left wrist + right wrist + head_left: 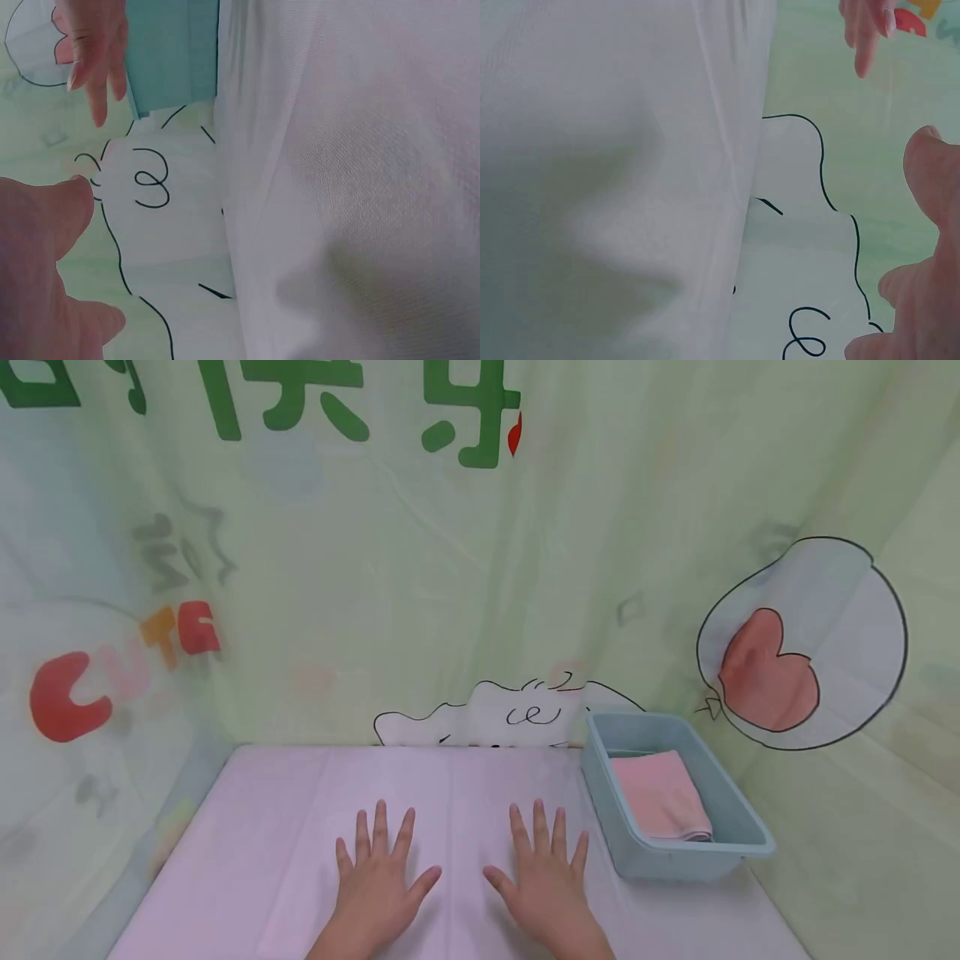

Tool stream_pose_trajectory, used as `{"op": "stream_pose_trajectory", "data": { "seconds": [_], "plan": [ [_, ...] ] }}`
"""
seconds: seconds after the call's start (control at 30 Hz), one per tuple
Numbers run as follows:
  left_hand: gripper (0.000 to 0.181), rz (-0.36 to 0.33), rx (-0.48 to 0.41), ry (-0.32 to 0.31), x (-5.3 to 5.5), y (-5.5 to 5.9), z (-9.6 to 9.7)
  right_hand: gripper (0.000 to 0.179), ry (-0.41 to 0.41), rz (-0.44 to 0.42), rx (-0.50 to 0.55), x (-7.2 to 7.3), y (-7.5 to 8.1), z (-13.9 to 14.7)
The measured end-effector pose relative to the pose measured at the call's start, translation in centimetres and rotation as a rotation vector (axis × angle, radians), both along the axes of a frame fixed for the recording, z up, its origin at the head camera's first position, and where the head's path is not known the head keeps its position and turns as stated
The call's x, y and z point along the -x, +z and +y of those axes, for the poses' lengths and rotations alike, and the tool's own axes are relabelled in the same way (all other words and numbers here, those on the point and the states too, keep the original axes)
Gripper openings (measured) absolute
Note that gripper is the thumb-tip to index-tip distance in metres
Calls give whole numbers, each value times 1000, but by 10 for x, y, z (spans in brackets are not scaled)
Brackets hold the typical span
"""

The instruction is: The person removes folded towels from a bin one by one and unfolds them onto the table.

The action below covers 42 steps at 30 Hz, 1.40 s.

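My left hand (pixel 377 893) is held over the pale pink table cover (pixel 247 852), fingers straight and spread, with nothing in it. To its right, my right hand (pixel 547 893) has the same pose, also holding nothing. The two thumbs point toward each other with a gap between them. Right of my right hand stands a light blue plastic basin (pixel 686 862). Inside the basin lies a folded pink cloth (pixel 660 793) with a dark edge at its near corner. In the left wrist view, the basin's side (pixel 172 52) shows behind the right hand (pixel 94 45).
A pale green printed curtain (pixel 420 585) hangs behind the table and along both sides. It carries green characters, coloured letters and a balloon drawing with a red heart (pixel 768 677). The basin stands near the table's right edge, close to the curtain.
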State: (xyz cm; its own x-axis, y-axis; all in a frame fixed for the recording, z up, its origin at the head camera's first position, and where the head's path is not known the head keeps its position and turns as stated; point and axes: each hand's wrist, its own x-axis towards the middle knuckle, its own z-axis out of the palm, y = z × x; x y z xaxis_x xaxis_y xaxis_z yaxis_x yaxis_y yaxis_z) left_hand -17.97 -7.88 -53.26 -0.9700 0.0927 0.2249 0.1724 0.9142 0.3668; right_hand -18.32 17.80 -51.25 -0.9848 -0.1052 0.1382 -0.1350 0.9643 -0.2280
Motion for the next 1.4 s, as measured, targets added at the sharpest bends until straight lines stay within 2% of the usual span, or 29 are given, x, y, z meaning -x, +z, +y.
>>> {"op": "stream_pose_trajectory", "data": {
  "seconds": [0.2, 0.3, 0.63, 0.83, 1.03, 1.2, 1.4],
  "plan": [
    [89, 14, 15, -17, 2, 1, 4, 104, -4, -9, -54, 3, 11, 6],
    [89, 18, 4, -30, 4, 2, 5, 107, -14, -20, -33, 3, 17, 12],
    [93, 88, -30, -101, 10, 0, 12, 117, -35, 55, 4, 1, 39, 46],
    [94, 64, -74, -148, 14, 5, 14, 119, -46, 94, 17, 1, 47, 71],
    [93, 44, -111, -171, 19, 13, 17, 118, -77, 128, 9, 0, 60, 94],
    [93, 36, -116, -186, 20, 19, 22, 119, -126, 116, -21, 0, 64, 117],
    [93, 37, -123, -204, 23, 24, 26, 105, -142, 68, -2, -4, 67, 146]
  ]
}}
